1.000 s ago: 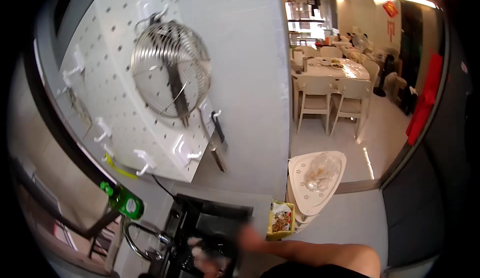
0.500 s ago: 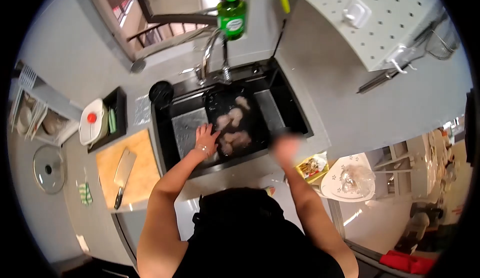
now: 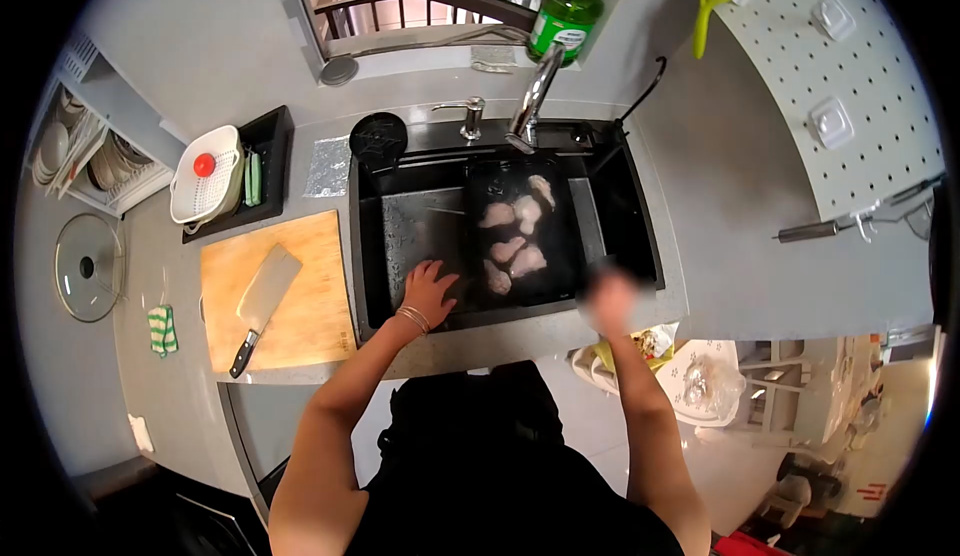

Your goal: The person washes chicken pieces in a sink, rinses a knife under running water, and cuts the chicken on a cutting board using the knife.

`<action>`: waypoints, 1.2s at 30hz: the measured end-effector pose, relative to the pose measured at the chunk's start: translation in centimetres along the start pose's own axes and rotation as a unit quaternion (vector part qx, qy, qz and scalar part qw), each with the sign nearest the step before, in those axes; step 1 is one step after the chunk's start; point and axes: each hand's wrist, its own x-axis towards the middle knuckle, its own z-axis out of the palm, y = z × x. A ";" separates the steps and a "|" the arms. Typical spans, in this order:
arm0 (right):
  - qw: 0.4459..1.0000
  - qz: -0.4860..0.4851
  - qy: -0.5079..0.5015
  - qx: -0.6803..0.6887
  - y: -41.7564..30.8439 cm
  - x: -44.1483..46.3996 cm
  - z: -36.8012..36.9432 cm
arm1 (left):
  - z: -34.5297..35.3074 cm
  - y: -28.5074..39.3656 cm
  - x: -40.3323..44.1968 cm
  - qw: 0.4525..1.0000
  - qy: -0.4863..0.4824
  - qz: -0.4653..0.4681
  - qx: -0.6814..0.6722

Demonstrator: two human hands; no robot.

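We record six pale-pink raw chicken pieces, lying in two loose groups of three, in a black rectangular tray within the black sink.

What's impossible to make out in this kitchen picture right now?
All in the head view:
Right hand: blurred; its grip is unclear.
Dark shape beside it: too blurred to identify.
Green bottle: label print too small to read.
Yellow container: partly hidden by the right forearm.
Pegboard: cut off by the picture's edge.

Meat pieces in black sink, left hand nearby
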 end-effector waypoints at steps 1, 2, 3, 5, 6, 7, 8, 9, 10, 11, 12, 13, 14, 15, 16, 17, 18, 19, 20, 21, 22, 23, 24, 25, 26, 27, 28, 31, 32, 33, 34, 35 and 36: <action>0.997 -0.035 0.033 0.053 -1.0 0.2 0.1 | -0.1 -0.1 -0.4 1.000 -0.001 -0.012 -0.017; 0.990 -0.065 0.075 0.100 -2.5 0.5 0.1 | -0.2 -0.3 -0.8 0.999 -0.002 -0.024 -0.033; 0.975 -0.060 0.057 0.207 -3.6 1.1 1.1 | -0.5 -0.4 -1.1 0.998 -0.003 -0.036 -0.047; 0.941 -0.189 0.067 0.271 -5.5 2.8 2.2 | -1.3 -0.3 -1.6 0.996 0.014 -0.037 -0.074; 0.967 -0.139 0.014 0.215 -6.7 3.7 2.2 | -1.7 0.0 -1.9 0.995 0.024 -0.038 -0.087; 0.983 -0.091 -0.038 0.155 -7.9 4.6 2.0 | -2.1 0.5 -2.1 0.993 0.047 -0.040 -0.097; 0.991 -0.044 -0.088 0.094 -8.8 5.6 1.9 | -2.6 0.9 -2.2 0.991 0.074 -0.042 -0.105; 0.990 -0.018 -0.138 0.016 -8.9 5.8 3.6 | -2.9 1.2 -2.1 0.988 0.103 -0.044 -0.111; 0.979 -0.112 -0.166 -0.041 -9.3 6.0 4.1 | -3.0 1.4 -1.9 0.981 0.107 -0.055 -0.150; 0.956 -0.203 -0.189 -0.095 -10.3 6.2 3.9 | -3.3 1.7 -1.6 0.974 0.109 -0.065 -0.187; 0.932 -0.310 -0.188 -0.018 -10.6 6.6 3.3 | -3.6 1.9 -1.2 0.966 0.110 -0.072 -0.224; 0.945 -0.273 -0.173 0.045 -11.3 7.8 2.9 | -3.8 2.1 -0.5 0.958 0.105 -0.088 -0.251; 0.953 -0.234 -0.159 0.105 -12.1 9.6 2.5 | -4.0 2.4 0.5 0.949 0.101 -0.103 -0.281; 0.956 -0.194 -0.146 0.164 -12.5 11.4 2.1 | -4.0 3.0 1.4 0.938 0.095 -0.119 -0.312; 0.960 -0.193 -0.066 0.191 -12.7 13.8 1.9 | -4.0 3.8 2.6 0.884 0.064 -0.184 -0.425; 0.957 -0.190 0.014 0.219 -13.1 16.3 1.7 | -4.1 5.0 4.0 0.835 0.055 -0.207 -0.506; 0.951 -0.183 0.073 0.239 -14.7 18.4 -0.2 | -4.4 6.0 5.8 0.779 0.046 -0.228 -0.582; 0.940 -0.177 0.135 0.259 -16.2 20.3 -1.8 | -4.7 6.9 7.6 0.717 0.040 -0.245 -0.651; 0.940 -0.192 0.140 0.247 -16.7 22.0 -1.4 | -5.0 7.5 9.3 0.687 0.034 -0.231 -0.688; 0.939 -0.207 0.144 0.235 -17.1 23.4 -0.8 | -5.2 8.1 10.9 0.656 0.029 -0.216 -0.723; 0.937 -0.223 0.150 0.222 -17.3 24.4 -0.4 | -5.1 8.3 12.6 0.618 0.028 -0.233 -0.750; 0.947 -0.210 0.115 0.214 -17.4 24.7 -0.4 | -4.5 8.1 14.2 0.578 0.027 -0.250 -0.776; 0.956 -0.197 0.080 0.204 -17.5 24.7 -0.6 | -4.2 8.0 15.6 0.537 0.027 -0.265 -0.801; 0.963 -0.184 0.044 0.194 -17.6 24.6 -0.7 | -3.9 7.8 17.0 0.506 0.030 -0.294 -0.810; 0.965 -0.185 0.054 0.176 -17.4 24.3 -0.7 | -3.9 7.7 18.3 0.474 0.033 -0.320 -0.819; 0.958 -0.194 0.045 0.207 -16.9 24.2 -0.2 | -3.7 7.6 19.6 0.441 0.035 -0.346 -0.827; 0.950 -0.201 0.036 0.237 -16.1 24.0 0.3 | -3.5 7.4 20.5 0.426 0.053 -0.365 -0.826; 0.927 -0.201 0.051 0.313 -15.7 22.2 0.4 | -3.4 7.0 21.9 0.374 0.079 -0.374 -0.845; 0.910 -0.181 0.057 0.368 -16.2 21.0 0.5 | -0.7 4.9 23.0 0.321 0.084 -0.342 -0.879; 0.891 -0.159 0.063 0.421 -17.1 20.2 0.7 | 0.6 3.4 23.5 0.384 0.102 -0.349 -0.849; 0.802 -0.036 -0.073 0.592 -18.9 18.9 -0.9 | 1.7 2.3 23.6 0.444 0.118 -0.356 -0.813; 0.656 0.091 -0.204 0.721 -20.4 17.7 -2.6 | -1.0 4.7 22.0 0.495 0.124 -0.360 -0.781; 0.582 0.123 -0.279 0.754 -21.0 18.3 -0.2 | -4.1 7.3 20.3 0.543 0.129 -0.365 -0.745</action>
